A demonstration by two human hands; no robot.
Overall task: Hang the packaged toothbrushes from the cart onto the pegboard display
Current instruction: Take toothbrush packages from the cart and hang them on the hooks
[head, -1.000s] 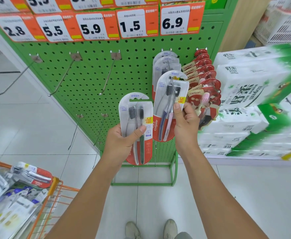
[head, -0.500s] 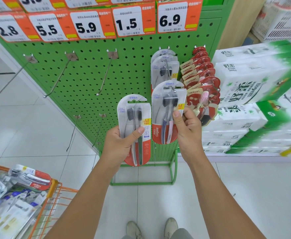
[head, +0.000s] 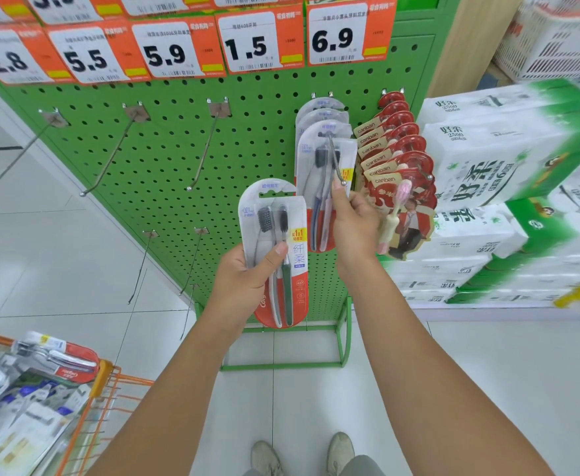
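Right hand [head: 354,228] pinches a toothbrush pack [head: 319,187] threaded on the peg [head: 336,163]; left hand [head: 247,280] grips a second pack [head: 276,255]. Risk: releasing near the peg's tip lets it slide off.

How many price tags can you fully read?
5, in a row atop the pegboard: 2.8, 5.5, 5.9, 1.5, 6.9. Cropped tags above stay unreadable.

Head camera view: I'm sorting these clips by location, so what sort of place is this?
Most likely a supermarket aisle: a green pegboard display under orange price tags, stacked toilet paper packs beside it, and an orange cart of packaged goods.
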